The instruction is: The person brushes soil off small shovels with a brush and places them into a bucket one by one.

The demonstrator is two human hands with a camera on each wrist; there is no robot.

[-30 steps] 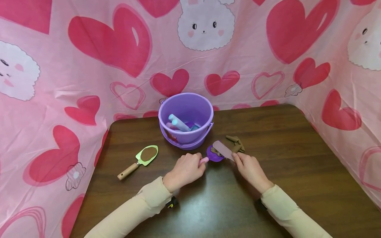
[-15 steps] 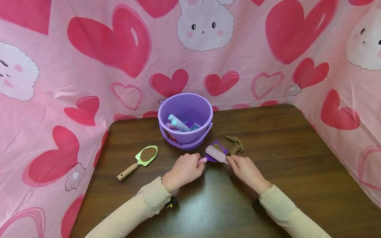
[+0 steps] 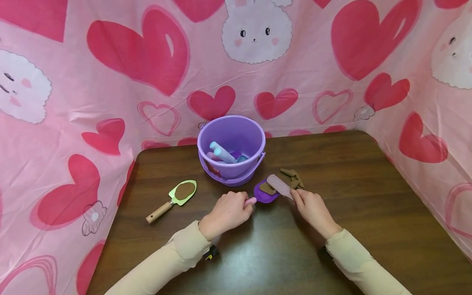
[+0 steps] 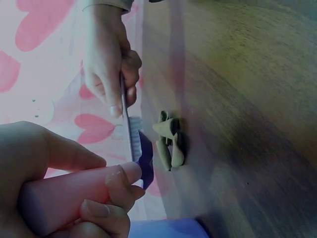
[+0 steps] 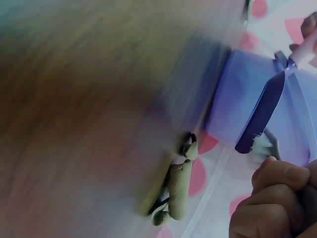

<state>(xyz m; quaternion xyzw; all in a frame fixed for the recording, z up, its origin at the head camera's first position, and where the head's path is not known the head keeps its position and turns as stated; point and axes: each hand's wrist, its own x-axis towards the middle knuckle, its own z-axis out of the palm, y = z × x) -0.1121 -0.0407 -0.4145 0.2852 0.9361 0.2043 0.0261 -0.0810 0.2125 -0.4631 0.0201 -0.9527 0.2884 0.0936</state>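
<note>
My left hand grips the pink handle of a small purple toy shovel, its blade level and pointing right. A flat brown patch lies on the blade. In my right hand is a pink brush, bristles down over that patch. From the right wrist view, the white bristles meet the tip of the purple blade. Just beyond the brush, several brown clay-like rolls lie in a loose pile on the table; the left wrist view shows the rolls apart from the blade.
Behind the hands stands a purple bucket holding pink and blue-handled tools. To the left, a green trowel with a wooden handle lies on the wooden table, a brown patch on its blade. A pink heart-print cloth rises behind the table.
The right hand has stroked the brush leftward across the shovel, then back to the right. The shovel's blade has tilted towards the right and levelled again. The left hand stays nearly in place.
</note>
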